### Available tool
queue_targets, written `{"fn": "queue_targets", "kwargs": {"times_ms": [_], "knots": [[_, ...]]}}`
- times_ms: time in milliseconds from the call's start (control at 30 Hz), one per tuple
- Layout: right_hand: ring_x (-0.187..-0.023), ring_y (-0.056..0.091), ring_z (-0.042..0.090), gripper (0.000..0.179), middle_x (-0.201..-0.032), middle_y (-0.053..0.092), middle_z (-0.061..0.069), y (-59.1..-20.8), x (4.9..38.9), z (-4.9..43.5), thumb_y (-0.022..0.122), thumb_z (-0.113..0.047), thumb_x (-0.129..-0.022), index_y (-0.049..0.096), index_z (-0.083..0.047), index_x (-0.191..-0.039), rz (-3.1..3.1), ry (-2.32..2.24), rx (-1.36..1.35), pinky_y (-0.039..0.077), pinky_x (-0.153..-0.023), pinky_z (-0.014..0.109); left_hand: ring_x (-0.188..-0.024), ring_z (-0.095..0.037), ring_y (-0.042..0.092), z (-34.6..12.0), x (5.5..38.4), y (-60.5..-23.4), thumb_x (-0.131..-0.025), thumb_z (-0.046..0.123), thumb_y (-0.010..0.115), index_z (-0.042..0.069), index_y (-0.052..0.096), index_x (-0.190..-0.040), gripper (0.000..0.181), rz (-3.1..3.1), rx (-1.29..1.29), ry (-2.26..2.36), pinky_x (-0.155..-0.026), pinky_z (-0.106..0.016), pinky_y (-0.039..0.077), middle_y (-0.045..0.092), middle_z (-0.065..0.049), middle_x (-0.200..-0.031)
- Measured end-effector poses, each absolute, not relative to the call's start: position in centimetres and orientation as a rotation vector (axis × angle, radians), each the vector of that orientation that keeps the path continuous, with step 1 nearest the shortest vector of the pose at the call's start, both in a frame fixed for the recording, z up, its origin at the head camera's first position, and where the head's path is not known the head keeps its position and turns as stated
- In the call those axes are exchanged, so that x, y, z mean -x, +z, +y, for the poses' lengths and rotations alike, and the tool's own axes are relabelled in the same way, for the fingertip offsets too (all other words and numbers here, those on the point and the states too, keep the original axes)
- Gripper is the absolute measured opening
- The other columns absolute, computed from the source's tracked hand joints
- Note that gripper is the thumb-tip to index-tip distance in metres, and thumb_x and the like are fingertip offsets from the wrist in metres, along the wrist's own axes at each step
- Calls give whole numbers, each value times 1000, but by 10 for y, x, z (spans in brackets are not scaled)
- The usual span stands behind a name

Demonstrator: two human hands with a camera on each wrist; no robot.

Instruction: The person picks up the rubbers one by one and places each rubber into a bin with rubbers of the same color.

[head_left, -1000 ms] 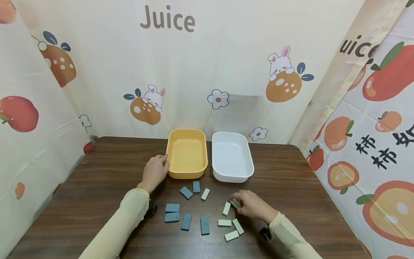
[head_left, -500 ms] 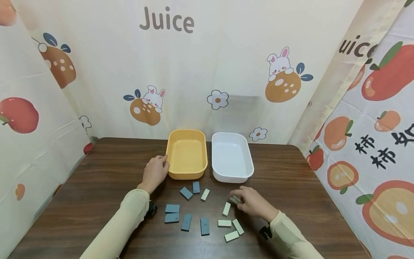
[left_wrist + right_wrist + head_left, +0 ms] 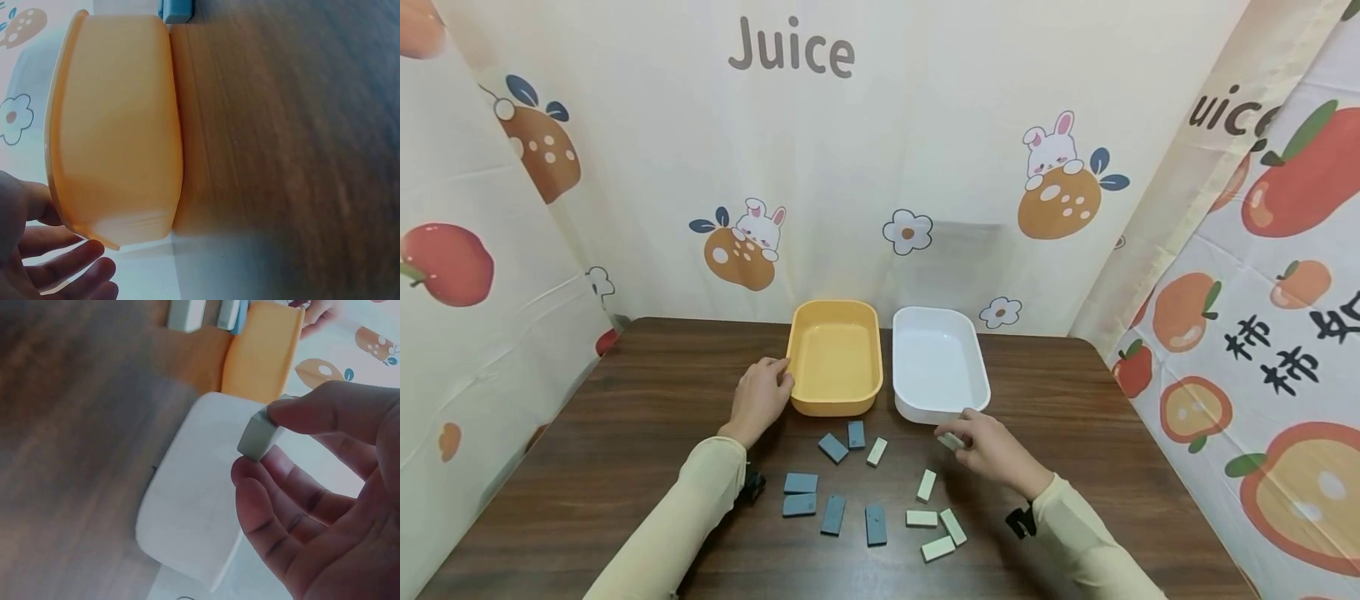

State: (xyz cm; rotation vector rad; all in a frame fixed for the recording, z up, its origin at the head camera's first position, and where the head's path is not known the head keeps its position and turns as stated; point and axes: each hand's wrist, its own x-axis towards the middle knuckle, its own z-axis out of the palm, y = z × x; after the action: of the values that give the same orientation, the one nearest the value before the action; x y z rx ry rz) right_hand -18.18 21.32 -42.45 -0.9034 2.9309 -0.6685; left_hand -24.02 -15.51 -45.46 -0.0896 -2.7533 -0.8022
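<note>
My left hand (image 3: 760,402) rests at the left side of a yellow plastic bin (image 3: 835,407), its thumb and fingers gripping the rim in the left wrist view. Between the thumb and fingertips of my right hand (image 3: 997,454) is a small pale green rectangular block (image 3: 257,437). The hand holds it just in front of a white plastic bin (image 3: 934,413). In the right wrist view, the block overlaps the white bin's side. More pale green blocks (image 3: 921,518) lie on the table below the right hand, several of them grouped together.
Several flat blue blocks (image 3: 876,525) lie on the dark wooden table (image 3: 647,433), left of the pale green ones. One pale green block (image 3: 877,452) sits near two blue ones. A printed curtain (image 3: 850,167) hangs behind both bins, with more fabric at the sides.
My right hand has picked up the pale green block and carried it forward, up to the white bin's front edge. The left hand stays at the yellow bin.
</note>
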Motion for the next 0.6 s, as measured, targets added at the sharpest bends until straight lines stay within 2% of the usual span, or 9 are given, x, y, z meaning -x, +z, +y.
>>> {"fn": "queue_targets", "kwargs": {"times_ms": [233,600], "knots": [[-75,52,12,33,-90,61,2,-412,196,215,68,3,-79,73,-11,-108,2960,-724,892,45,-65,24,-107,-41,60,-156,241,-454,-95,16,54,-1,63,-127,37,-2745,48,-849,-90,-56,48,64,-23,-121],[-78,59,16,34,-89,62,7,-396,221,215,68,2,-81,71,-8,-113,2975,-746,859,48,-61,23,-84,-33,62,-155,241,-454,-94,16,54,-4,68,-118,34,-2704,12,-838,-79,-49,49,70,-21,-99]]}}
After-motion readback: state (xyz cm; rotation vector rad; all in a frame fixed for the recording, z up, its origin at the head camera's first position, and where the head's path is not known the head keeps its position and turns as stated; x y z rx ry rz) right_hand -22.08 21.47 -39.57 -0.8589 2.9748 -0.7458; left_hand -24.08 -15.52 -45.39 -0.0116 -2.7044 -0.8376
